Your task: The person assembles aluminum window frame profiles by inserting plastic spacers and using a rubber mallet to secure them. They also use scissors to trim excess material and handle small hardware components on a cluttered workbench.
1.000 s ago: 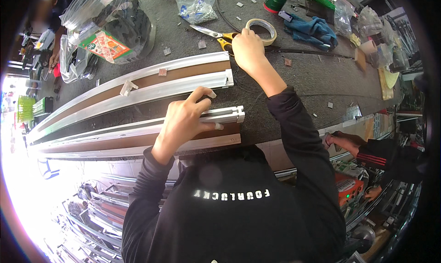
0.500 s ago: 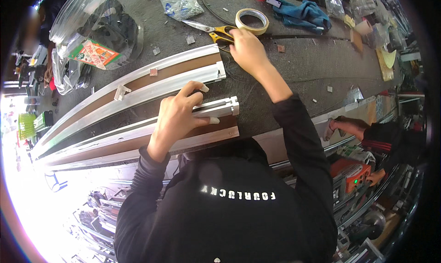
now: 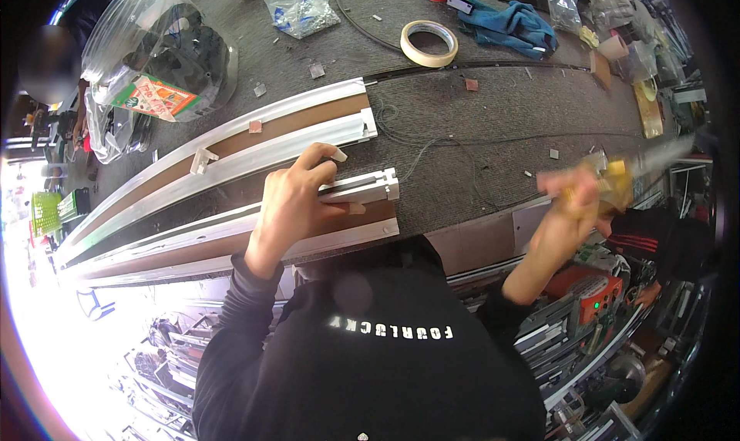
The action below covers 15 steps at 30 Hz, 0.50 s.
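Two long pale metal profiles with brown strips lie side by side on the grey-carpeted table. My left hand (image 3: 291,198) is closed around the nearer profile (image 3: 378,186) close to its right end, thumb on the near side and index finger raised and bent. The farther profile (image 3: 327,131) rests just beyond my fingers. Off to the right, over the table's near edge, my right hand (image 3: 574,194) grips yellow-handled scissors (image 3: 617,183). Hand and scissors are smeared by motion, with the blades toward the right.
A roll of masking tape (image 3: 416,53), a bag of small white parts (image 3: 304,17) and a blue cloth (image 3: 509,28) lie at the back. A big clear jar (image 3: 220,67) stands far left. Another person (image 3: 671,233) is at the right, beside an orange machine (image 3: 597,294).
My right hand has picked up the scissors from beside the tape roll and swung them right and nearer to me. My left hand stays on the nearer profile.
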Available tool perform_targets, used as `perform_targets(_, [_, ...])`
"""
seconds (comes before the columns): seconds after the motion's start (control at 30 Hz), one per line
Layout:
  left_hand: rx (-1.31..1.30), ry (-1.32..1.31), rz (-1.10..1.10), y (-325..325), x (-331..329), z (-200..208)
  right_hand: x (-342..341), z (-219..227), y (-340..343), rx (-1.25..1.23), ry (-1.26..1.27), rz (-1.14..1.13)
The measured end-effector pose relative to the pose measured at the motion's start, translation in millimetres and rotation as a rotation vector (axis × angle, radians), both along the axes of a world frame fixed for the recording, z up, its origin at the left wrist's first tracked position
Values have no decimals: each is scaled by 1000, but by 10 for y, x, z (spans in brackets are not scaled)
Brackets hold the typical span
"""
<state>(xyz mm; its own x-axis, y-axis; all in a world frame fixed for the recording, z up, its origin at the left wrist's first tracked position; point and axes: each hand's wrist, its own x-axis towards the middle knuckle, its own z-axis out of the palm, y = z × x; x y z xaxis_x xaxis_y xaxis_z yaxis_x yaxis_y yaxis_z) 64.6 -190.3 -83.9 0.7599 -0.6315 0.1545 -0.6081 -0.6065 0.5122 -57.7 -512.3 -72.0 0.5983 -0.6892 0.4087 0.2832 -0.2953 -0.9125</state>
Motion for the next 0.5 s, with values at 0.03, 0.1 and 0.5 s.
perform_targets(0.03, [3,8,1,-3,3,-4,-97,48,147,308,-194,209])
perform_targets(0.1, [6,26,7,-11,2,-8,-151,-12,572,757,-321,311])
perform_targets(0.5, [-20,28,10,-21,-33,0,-428,-442,1088,261,784,866])
